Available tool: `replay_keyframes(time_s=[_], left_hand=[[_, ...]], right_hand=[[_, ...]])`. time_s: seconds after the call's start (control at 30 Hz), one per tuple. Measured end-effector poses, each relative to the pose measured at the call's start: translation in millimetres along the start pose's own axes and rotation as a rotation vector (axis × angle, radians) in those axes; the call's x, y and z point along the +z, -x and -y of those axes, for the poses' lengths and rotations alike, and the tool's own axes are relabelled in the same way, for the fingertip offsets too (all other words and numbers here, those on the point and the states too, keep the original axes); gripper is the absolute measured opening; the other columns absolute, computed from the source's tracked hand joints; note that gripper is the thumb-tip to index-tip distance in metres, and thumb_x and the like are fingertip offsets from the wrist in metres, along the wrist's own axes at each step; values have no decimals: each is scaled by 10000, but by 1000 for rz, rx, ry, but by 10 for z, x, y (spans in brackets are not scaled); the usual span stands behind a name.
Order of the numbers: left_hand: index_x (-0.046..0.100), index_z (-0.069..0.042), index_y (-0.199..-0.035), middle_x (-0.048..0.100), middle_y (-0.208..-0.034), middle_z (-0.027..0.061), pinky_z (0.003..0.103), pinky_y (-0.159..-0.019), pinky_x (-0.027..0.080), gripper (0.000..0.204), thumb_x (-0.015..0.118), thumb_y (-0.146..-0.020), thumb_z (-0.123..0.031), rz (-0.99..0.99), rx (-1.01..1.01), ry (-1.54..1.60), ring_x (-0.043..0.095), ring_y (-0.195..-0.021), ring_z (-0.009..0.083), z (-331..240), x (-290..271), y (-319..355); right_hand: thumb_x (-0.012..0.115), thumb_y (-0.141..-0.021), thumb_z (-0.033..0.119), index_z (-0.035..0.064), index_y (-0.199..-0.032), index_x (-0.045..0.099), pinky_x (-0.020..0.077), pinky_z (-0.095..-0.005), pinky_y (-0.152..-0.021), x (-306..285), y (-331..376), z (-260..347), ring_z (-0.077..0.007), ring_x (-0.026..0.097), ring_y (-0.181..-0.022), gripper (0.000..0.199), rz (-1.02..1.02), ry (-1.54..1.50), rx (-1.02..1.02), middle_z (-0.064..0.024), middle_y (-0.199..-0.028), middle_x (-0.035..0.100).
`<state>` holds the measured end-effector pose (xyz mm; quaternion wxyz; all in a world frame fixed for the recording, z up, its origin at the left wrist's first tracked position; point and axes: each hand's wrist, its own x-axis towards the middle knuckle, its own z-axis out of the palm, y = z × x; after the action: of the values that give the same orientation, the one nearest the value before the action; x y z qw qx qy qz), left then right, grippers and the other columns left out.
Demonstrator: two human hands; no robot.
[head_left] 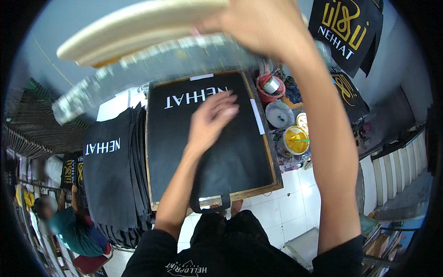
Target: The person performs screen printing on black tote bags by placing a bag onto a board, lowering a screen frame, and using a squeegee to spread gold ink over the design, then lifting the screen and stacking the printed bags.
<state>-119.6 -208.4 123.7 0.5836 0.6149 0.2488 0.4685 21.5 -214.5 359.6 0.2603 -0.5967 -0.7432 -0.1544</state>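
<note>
My right hand [263, 27], raised high at the top, has its fingers closed round a long cream-coloured frame [152, 21], which looks like a screen-printing frame tilted up. Its lower edge is grey and smeared, and motion blurs it. Below, my left hand [213, 115] hovers over or touches a black fabric bag [221, 157]; I cannot tell which. Its fingers are slightly bent and apart, with nothing in them. The bag lies flat on a wood-edged board [278, 177], white lettering at its far end and a handle loop hanging over the near edge.
Left of the board is a stack of printed black bags [108, 175]. To the right stand a tub of yellow ink [295, 140], a whitish tub [279, 114] and a red container [270, 87]. Printed bags [346, 32] hang at upper right. Another person [76, 231] sits at lower left.
</note>
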Motion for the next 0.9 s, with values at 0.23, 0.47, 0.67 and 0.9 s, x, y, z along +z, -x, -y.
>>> replay_keyframes(time_s=[0.23, 0.47, 0.67, 0.9], left_hand=[[681, 43, -1008, 750, -878, 206, 367, -783, 584, 308, 643, -1004, -263, -252, -423, 224, 734, -784, 234, -305, -617, 2362], [653, 73, -1127, 751, -1021, 221, 308, -764, 595, 266, 631, -992, -156, -384, -748, 451, 747, -830, 223, 186, -541, 2783], [624, 84, -1164, 737, -1078, 238, 311, -796, 593, 282, 608, -946, -93, -384, -827, 470, 747, -864, 243, 177, -554, 2760], [577, 153, -1232, 693, -1189, 282, 415, -981, 569, 374, 531, -949, -87, -386, -879, 574, 709, -1113, 349, 161, -563, 2683]], right_hand=[[855, -706, 442, 71, -807, 698, 533, -430, -656, 676, 1912, 327, -303, 699, -760, 416, 24, -155, 75, -93, -788, 696], [877, -677, 396, 66, -802, 697, 538, -421, -673, 1209, 2509, 369, -301, 691, -764, 397, 429, -200, 25, -100, -787, 687], [892, -668, 394, 64, -805, 678, 531, -437, -651, 1694, 2394, 263, -322, 676, -736, 416, 293, -151, -128, -98, -739, 659], [779, -724, 684, 52, -979, 749, 561, -470, -784, 2755, 1071, -417, -351, 724, -877, 683, 356, 13, -4, -173, -882, 738]])
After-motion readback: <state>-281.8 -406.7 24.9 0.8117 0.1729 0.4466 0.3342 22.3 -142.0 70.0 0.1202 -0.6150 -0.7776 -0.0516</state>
